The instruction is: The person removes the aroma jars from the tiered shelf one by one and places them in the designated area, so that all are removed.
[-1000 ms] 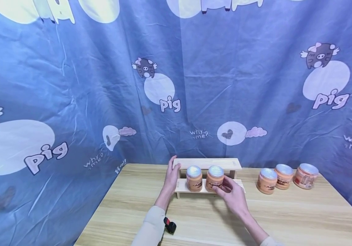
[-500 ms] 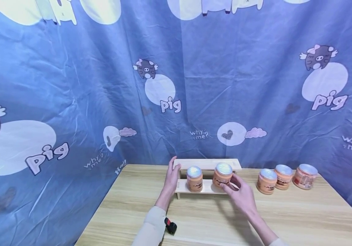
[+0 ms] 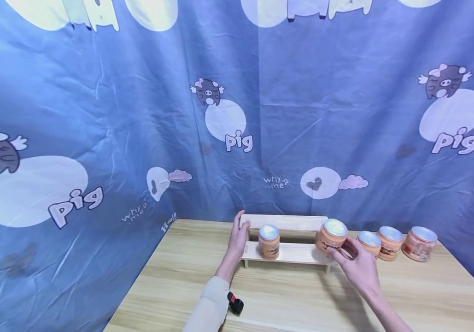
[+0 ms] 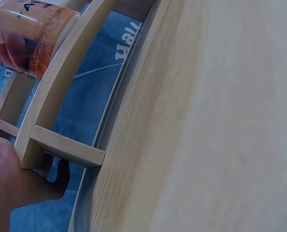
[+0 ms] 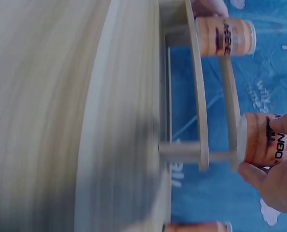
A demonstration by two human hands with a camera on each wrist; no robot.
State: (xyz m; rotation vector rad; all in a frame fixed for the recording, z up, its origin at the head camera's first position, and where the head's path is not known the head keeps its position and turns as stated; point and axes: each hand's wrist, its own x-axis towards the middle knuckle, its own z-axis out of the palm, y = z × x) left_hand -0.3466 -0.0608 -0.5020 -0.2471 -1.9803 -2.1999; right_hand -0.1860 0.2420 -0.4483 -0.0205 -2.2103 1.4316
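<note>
In the head view a two-step wooden rack [image 3: 299,253] stands near the back of the table. My left hand [image 3: 237,236] grips its left end; the left wrist view shows the fingers behind the end piece [image 4: 68,146]. One orange jar with a silvery lid [image 3: 269,243] stands on the lower step, toward the left. Above that step's right end, my right hand [image 3: 357,266] holds a matching jar [image 3: 330,235] by its side, slightly tilted. The right wrist view shows the thumb and fingers around this jar [image 5: 257,137], its base clear of the step.
Three more orange jars stand right of the rack: a near one [image 3: 369,242] partly behind my right hand, one [image 3: 389,244] beside it, and one [image 3: 419,243] farther right. The wooden table [image 3: 170,276] meets a blue printed curtain [image 3: 278,115] behind the rack.
My right hand has lifted its jar off the lower step and carried it right, to the rack's right end. The left hand stays on the rack. The head view has shifted slightly.
</note>
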